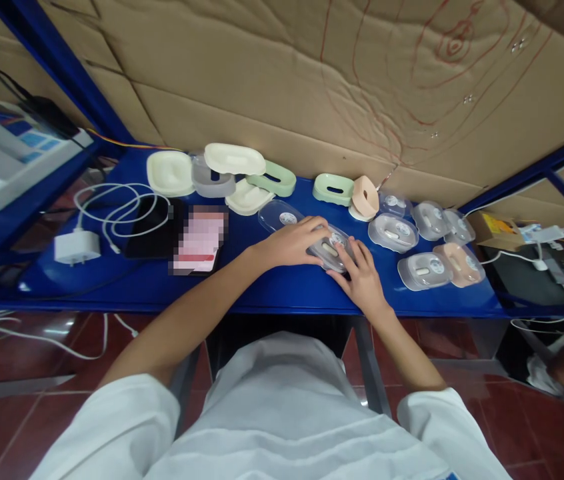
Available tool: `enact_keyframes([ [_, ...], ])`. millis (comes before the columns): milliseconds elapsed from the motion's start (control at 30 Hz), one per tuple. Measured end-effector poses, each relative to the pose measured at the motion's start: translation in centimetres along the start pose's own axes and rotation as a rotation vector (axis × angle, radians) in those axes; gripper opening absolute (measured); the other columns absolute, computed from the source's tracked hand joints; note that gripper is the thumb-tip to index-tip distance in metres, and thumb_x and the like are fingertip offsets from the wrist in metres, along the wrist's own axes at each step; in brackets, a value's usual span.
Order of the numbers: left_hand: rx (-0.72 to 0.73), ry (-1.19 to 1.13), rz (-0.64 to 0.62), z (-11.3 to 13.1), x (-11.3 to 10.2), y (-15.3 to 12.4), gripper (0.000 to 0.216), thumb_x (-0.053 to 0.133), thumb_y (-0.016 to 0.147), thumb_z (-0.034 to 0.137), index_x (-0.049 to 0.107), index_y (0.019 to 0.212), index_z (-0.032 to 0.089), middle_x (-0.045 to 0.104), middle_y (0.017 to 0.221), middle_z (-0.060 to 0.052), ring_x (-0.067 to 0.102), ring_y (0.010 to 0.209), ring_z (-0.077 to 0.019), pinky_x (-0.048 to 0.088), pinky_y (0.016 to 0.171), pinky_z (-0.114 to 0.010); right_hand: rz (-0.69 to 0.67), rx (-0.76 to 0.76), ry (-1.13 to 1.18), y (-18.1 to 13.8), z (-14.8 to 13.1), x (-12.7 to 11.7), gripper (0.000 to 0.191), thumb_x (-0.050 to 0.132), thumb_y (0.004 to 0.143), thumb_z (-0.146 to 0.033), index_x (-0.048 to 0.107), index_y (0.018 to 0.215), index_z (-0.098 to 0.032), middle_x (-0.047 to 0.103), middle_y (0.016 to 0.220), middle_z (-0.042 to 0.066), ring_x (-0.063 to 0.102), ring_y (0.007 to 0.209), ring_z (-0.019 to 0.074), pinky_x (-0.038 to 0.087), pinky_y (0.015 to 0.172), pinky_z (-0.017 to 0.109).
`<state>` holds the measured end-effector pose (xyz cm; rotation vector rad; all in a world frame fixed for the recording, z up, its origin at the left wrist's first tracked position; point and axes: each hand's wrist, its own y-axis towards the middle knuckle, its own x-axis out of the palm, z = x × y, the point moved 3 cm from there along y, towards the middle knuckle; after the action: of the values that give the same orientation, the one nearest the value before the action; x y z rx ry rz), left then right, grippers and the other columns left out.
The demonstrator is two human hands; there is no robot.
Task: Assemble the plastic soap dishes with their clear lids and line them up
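You have the clear-lidded box (329, 249) between your two hands, near the middle of the table (292, 290), a little back from its front edge. Its long axis runs slantwise, the left end farther from you and the right end dropping toward the front edge, so the pale handle (330, 249) on the lid slopes the same way. Your left hand (298, 241) is at the left end, its fingers bent over the far side and the thumb against the near side, pinching that end. Your right hand (363, 277) closes on the other end with its fingers a little spread: the index finger reaches onto the lid, the thumb lies along the near side, and the rest curl by the right end. Neither hand is nearer, since both touch the box; how hard they press, and whether the box is lifted at all, you cannot tell from here. Just beyond your left wrist lies another clear piece (276, 213), partly hidden by that hand. A green dish (333, 189) stands toward the table's back edge, and to your right, well apart from your fingers, a lidded container (425, 271) sits near the front right corner
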<state>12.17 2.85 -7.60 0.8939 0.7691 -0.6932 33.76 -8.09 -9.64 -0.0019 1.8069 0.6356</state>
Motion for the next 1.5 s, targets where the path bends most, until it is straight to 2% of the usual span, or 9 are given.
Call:
enact_keyframes([
  [300,-0.028,-0.010,-0.020,0.2,0.1,0.0,0.054,0.084,0.090,0.037,0.061,0.137,0.021,0.058,0.145,-0.016,0.059,0.137,-0.0347,0.054,0.112,-0.050,0.059,0.050,-0.027,-0.4,-0.4,0.1,0.070,0.065,0.103,-0.053,0.042,0.168,-0.040,0.045,0.171,0.007,0.044,0.158,0.0389,0.048,0.125,0.062],
  [467,-0.026,-0.012,-0.020,0.3,0.2,0.0,0.056,0.085,0.089,0.035,0.061,0.138,0.020,0.058,0.146,-0.017,0.058,0.140,-0.0354,0.054,0.112,-0.051,0.053,0.077,-0.067,-0.7,-0.8,0.4,0.073,0.068,0.102,-0.054,0.039,0.168,-0.042,0.038,0.175,0.008,0.040,0.160,0.0424,0.038,0.128,0.071],
  [633,-0.021,-0.037,-0.009,0.4,0.1,0.0,0.056,0.085,0.089,0.035,0.061,0.138,0.021,0.057,0.148,-0.016,0.057,0.141,-0.0350,0.054,0.112,-0.050,0.092,0.078,-0.040,-1.1,-1.1,0.7,0.078,0.069,0.102,-0.049,0.033,0.171,-0.043,0.033,0.178,0.007,0.039,0.160,0.0428,0.049,0.123,0.067],
  [800,-0.020,-0.051,0.004,0.5,-0.2,0.0,0.049,0.086,0.088,0.034,0.065,0.131,0.022,0.057,0.144,-0.015,0.059,0.137,-0.0353,0.054,0.112,-0.053,0.059,0.087,0.044,-1.2,-1.0,0.7,0.070,0.068,0.103,-0.042,0.041,0.168,-0.042,0.036,0.176,0.004,0.032,0.164,0.0417,0.041,0.129,0.068],
  [967,-0.025,-0.102,0.043,0.5,-0.1,-0.1,0.047,0.078,0.096,0.035,0.063,0.139,0.023,0.058,0.148,-0.015,0.058,0.141,-0.0331,0.052,0.115,-0.052,0.061,0.106,0.075,-1.0,-0.4,0.3,0.066,0.060,0.107,-0.044,0.036,0.169,-0.044,0.038,0.175,0.004,0.039,0.162,0.0359,0.042,0.129,0.065],
  [1100,-0.037,-0.104,0.029,0.4,0.0,-0.1,0.048,0.077,0.097,0.034,0.063,0.141,0.022,0.057,0.152,-0.017,0.058,0.143,-0.0333,0.053,0.115,-0.050,0.043,0.122,0.075,-0.8,-0.3,0.3,0.066,0.060,0.107,-0.045,0.038,0.169,-0.041,0.034,0.177,0.006,0.036,0.163,0.0379,0.039,0.130,0.065],
  [1267,-0.022,-0.088,0.023,0.2,-0.1,-0.1,0.052,0.079,0.094,0.027,0.062,0.142,0.022,0.057,0.150,-0.016,0.058,0.142,-0.0347,0.053,0.116,-0.053,-0.007,0.170,0.163,-0.4,-0.1,0.5,0.073,0.068,0.102,-0.053,0.039,0.168,-0.040,0.024,0.180,0.007,0.037,0.162,0.0391,0.049,0.124,0.060],
  [1400,-0.031,-0.089,0.039,0.5,-0.5,-0.2,0.065,0.079,0.095,0.030,0.052,0.154,0.028,0.046,0.161,-0.016,0.053,0.149,-0.0348,0.051,0.119,-0.054,0.091,0.168,0.160,-0.7,-0.2,-0.4,0.065,0.067,0.102,-0.054,0.049,0.163,-0.039,0.038,0.174,0.008,0.047,0.157,0.0363,0.049,0.125,0.058],
  [1500,-0.090,-0.058,0.097,0.4,-1.2,-0.2,0.071,0.074,0.098,0.032,0.043,0.162,0.029,0.038,0.166,-0.018,0.050,0.152,-0.0348,0.050,0.121,-0.054,0.202,0.174,0.099,-1.3,0.9,-2.9,0.064,0.069,0.101,-0.054,0.053,0.161,-0.036,0.045,0.170,0.011,0.051,0.154,0.0367,0.046,0.127,0.060],
])
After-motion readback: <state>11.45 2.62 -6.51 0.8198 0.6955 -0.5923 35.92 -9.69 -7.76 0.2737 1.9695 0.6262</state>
